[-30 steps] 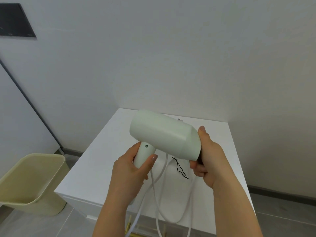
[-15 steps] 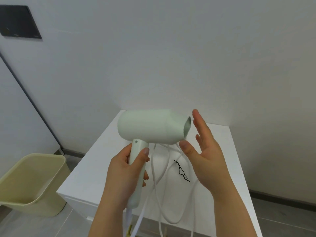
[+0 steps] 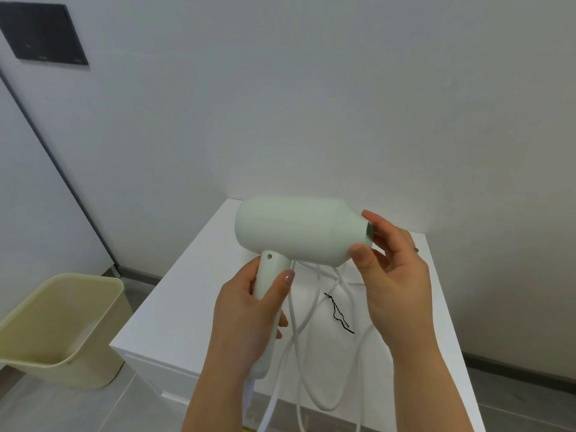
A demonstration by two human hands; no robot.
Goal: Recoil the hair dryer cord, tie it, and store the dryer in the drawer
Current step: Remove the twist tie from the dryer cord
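Hair dryer (image 3: 296,232) was held above white cabinet (image 3: 174,307): left hand (image 3: 249,313) clasped its handle, right hand (image 3: 396,275) pinched the nozzle. Loose cord (image 3: 325,408) lay beside black twist tie (image 3: 338,313); beige bin (image 3: 62,322) stood left.

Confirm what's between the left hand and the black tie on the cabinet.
Two strands of the white cord hang between left hand and black tie, over bare cabinet top. Head view.

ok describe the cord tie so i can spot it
Find the white cabinet beside the beige bin. On its top, below the pale green hair dryer, white cord lies in loops. The tie is the thin, crinkled black strand between them, the only dark thing there.
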